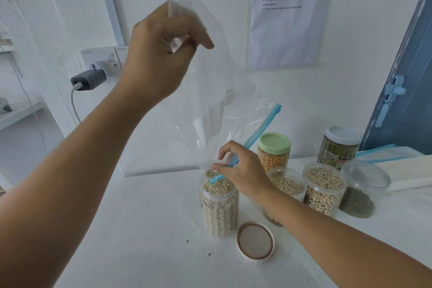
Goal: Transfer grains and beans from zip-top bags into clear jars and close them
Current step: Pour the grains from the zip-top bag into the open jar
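Observation:
My left hand (161, 54) pinches the bottom of a clear zip-top bag (210, 105) and holds it high, upside down. My right hand (243, 168) pinches the bag's blue zip edge (257, 133) right above an open clear jar (218, 208). That jar is filled to the brim with pale grains. A few grains sit in the bag's mouth at the jar's rim. A pink lid (255, 242) lies upside down on the table in front of the jar.
Behind my right hand stand a green-lidded corn jar (273, 154), two open jars of pale beans (323, 188), a white-lidded jar (339, 145) and a tub of green grains (361, 189). Folded bags (402, 168) lie at right. A charger (88, 80) hangs from the wall socket.

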